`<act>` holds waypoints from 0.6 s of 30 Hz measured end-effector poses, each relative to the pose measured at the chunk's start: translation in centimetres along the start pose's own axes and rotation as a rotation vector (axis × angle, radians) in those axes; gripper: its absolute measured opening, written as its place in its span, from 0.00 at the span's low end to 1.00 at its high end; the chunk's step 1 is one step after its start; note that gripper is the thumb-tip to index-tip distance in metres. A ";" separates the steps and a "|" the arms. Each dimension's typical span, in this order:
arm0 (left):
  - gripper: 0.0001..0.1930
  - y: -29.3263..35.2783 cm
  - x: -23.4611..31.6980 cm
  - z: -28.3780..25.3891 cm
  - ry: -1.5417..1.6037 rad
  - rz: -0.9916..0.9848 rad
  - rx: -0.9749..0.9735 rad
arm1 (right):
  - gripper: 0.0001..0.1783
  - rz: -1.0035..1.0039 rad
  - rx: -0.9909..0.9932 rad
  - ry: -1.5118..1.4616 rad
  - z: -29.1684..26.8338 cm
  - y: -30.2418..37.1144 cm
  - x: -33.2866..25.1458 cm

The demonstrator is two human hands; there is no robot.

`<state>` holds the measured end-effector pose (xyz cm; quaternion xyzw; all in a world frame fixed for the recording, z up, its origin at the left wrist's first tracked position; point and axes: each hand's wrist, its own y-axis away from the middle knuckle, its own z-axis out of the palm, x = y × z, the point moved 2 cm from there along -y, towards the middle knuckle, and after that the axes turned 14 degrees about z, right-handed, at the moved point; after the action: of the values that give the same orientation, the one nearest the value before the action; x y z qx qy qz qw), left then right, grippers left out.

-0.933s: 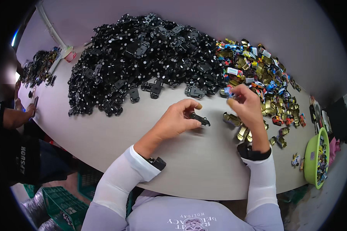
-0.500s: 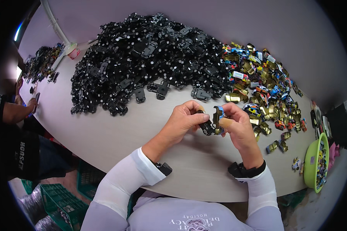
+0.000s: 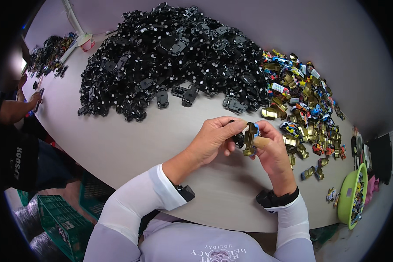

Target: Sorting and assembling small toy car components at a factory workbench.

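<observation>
In front of me, above the table (image 3: 170,139), my left hand (image 3: 214,140) pinches a black toy car chassis (image 3: 238,139), mostly covered by my fingers. Close against it is a toy car body shell (image 3: 249,140), gold inside and blue outside, gripped by my right hand (image 3: 273,152). The shell's hollow gold side faces the chassis; whether the two parts touch is hard to make out. Beyond my hands rises a big heap of black chassis (image 3: 174,65) with small wheels. Right of it spreads a heap of colourful shells (image 3: 308,111), many showing gold insides.
A green basin (image 3: 346,198) of small cars stands at the right table edge, near a few loose shells (image 3: 308,173). Farther left are a cup (image 3: 86,43), another toy heap (image 3: 50,54) and another person's hand (image 3: 36,99). Green crates (image 3: 59,212) sit at lower left.
The shell has turned so more of its gold inside shows, and the chassis is now more hidden behind my left fingers and the shell. The whole view has shifted slightly.
</observation>
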<state>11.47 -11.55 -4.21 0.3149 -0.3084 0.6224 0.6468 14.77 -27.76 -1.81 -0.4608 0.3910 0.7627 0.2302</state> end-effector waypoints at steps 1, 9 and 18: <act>0.15 0.0 0.0 -0.3 0.086 -0.011 -0.047 | 0.15 -0.008 0.002 -0.037 0.0 0.0 -0.1; 0.19 -0.2 0.3 -0.2 0.008 0.084 -0.191 | 0.17 -0.036 -0.011 -0.103 -0.4 0.4 -0.6; 0.21 -0.5 0.7 -0.9 0.037 0.051 -0.191 | 0.14 -0.384 0.223 0.185 -0.2 2.1 -2.6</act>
<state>11.97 -10.38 -4.19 0.2322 -0.3624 0.6122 0.6633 14.65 -29.13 1.23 -0.5664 0.3972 0.6117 0.3838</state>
